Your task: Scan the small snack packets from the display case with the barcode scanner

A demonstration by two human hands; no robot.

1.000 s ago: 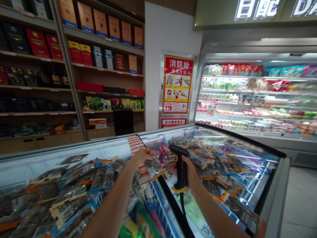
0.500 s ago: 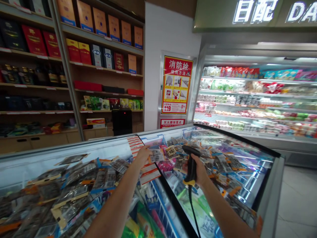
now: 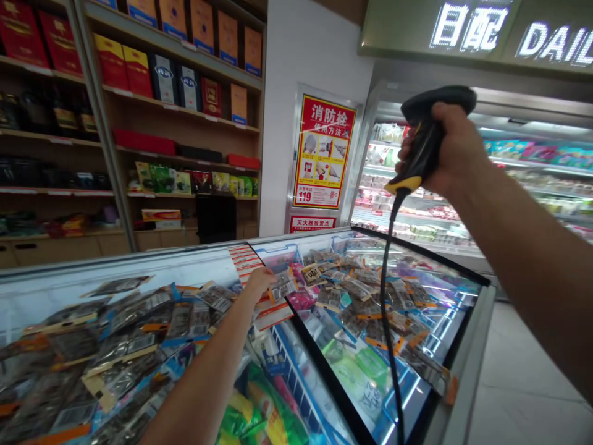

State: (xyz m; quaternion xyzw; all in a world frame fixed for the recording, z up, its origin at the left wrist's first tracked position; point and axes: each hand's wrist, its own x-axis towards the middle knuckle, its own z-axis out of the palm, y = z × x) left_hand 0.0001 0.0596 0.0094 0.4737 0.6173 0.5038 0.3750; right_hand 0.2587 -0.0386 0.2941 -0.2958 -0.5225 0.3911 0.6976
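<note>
My right hand (image 3: 451,139) is wrapped round the handle of a black and yellow barcode scanner (image 3: 424,133). The scanner is raised well above the freezer, its black cord (image 3: 388,278) hanging down to the glass. Farther left, my left hand (image 3: 262,283) is low over the freezer top, beside the striped price labels (image 3: 243,262). Its fingers are pinched at the edge of a small clear snack packet (image 3: 283,284); the fingertips are partly hidden. A pink packet (image 3: 302,295) and a cream-labelled packet (image 3: 311,273) lie just beyond it.
Many dark snack packets (image 3: 139,315) are spread over the glass on both sides of the black divider (image 3: 319,364). Bagged goods and a blue basket (image 3: 296,371) show below the glass. Shelves of boxes (image 3: 189,86) and a chilled display (image 3: 417,213) stand behind.
My right hand has lifted the scanner from low over the packets up and to the right, well above the glass. My left hand stays at the small packet. The view has shifted slightly.
</note>
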